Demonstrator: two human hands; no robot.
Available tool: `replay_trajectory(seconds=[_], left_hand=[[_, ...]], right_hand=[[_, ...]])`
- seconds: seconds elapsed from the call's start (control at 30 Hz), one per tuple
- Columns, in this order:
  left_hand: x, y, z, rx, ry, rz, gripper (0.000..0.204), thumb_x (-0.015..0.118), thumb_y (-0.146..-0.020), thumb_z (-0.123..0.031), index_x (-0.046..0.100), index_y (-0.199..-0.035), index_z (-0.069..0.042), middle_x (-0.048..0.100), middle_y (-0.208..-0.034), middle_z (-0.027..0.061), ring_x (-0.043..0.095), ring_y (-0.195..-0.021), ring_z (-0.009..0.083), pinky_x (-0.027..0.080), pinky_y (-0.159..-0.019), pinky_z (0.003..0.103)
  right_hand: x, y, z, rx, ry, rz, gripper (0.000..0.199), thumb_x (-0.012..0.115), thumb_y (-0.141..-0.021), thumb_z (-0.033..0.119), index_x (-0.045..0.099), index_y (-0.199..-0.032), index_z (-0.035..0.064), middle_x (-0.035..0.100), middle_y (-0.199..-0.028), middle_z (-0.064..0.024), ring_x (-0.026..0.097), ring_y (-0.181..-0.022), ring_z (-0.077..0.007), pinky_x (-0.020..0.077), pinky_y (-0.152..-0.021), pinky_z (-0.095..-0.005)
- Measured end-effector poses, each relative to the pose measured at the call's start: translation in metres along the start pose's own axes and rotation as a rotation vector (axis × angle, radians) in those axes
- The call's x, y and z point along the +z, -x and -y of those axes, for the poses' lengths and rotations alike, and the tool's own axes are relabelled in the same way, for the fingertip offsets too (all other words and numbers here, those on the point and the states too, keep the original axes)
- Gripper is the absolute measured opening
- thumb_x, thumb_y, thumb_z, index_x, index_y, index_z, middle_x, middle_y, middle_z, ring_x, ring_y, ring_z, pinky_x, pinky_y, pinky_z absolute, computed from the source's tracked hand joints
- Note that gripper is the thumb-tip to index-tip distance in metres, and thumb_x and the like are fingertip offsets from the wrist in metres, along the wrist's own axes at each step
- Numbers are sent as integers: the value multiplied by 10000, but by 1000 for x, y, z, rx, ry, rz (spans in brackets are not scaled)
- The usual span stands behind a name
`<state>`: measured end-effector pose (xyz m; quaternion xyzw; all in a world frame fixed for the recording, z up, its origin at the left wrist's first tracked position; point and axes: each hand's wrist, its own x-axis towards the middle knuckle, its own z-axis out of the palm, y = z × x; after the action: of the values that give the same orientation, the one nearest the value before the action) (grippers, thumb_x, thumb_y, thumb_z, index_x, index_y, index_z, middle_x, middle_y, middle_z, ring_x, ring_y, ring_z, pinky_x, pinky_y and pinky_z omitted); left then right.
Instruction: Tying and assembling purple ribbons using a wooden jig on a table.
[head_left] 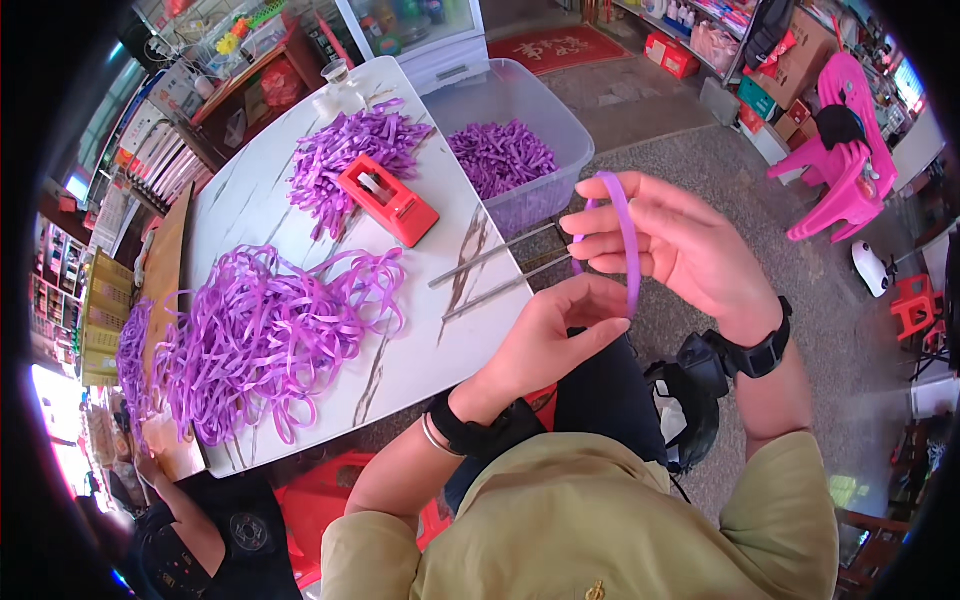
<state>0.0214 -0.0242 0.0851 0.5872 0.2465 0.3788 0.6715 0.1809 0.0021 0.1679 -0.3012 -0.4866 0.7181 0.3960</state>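
Between my hands is a narrow purple ribbon loop (631,240), standing upright beyond the table's right edge. The thumb and fingers of my left hand (570,325) close on its lower end. My right hand (685,240) has its fingers stretched through the loop, and the ribbon passes over them near the thumb. Just left of the hands, two thin metal rods (487,263) stick out over the table's edge; their far ends are partly hidden by my fingers. On the white marbled table (440,375) lie a red tape dispenser (390,200) and a large tangle of purple ribbon loops (270,340).
Behind the dispenser is a pile of folded purple ribbons (350,150). A clear plastic bin (555,110) beside the table holds more of them. Another person's arm (190,515) reaches in at lower left. A pink chair (845,165) stands at far right.
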Motion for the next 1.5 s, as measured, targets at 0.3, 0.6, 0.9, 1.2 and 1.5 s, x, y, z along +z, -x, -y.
replay_trajectory(seconds=[0.3, 0.6, 0.9, 1.2, 1.5], left_hand=[[-23, -14, -18, 290, -257, -451, 252, 518, -835, -66, 469, -1075, -6, 549, -976, 60, 522, -879, 97, 404, -770, 224], [-23, -10, -43, 34, 36, 35, 288, 445, -876, -103, 457, -1135, 22, 546, -1035, 74, 509, -949, 127, 388, -846, 272], [-23, -9, -35, -202, 534, 188, 317, 390, -918, -248, 506, -1059, 11, 543, -877, 18, 484, -735, 81, 410, -711, 207], [-23, -7, -30, -166, 416, 84, 192, 460, -895, -219, 528, -892, -38, 526, -832, 6, 434, -670, 71, 406, -703, 248], [-24, -5, -34, -187, 391, 15, 158, 482, -884, -179, 537, -902, -33, 572, -861, 25, 527, -754, 82, 442, -724, 232]], right_hand=[[-4, 12, 6, 44, 231, 37, 286, 361, -914, 204, 493, -1076, 9, 611, -852, -90, 555, -629, -85, 389, -544, -177], [-7, 19, 10, 106, 288, 68, 227, 386, -899, 186, 515, -981, 18, 603, -788, -68, 530, -580, -73, 353, -485, -159], [-6, 25, 15, 161, 349, 101, 182, 390, -862, 139, 524, -841, 18, 594, -767, -63, 479, -558, -62, 341, -493, -168], [-17, 29, 12, 143, 475, 160, 188, 397, -855, 141, 529, -852, 7, 586, -749, -49, 480, -604, -62, 369, -542, -179], [-7, 28, -10, -289, 788, -80, 440, 637, -685, -26, 504, -1094, 67, 553, -907, -31, 473, -652, -55, 375, -545, -166]])
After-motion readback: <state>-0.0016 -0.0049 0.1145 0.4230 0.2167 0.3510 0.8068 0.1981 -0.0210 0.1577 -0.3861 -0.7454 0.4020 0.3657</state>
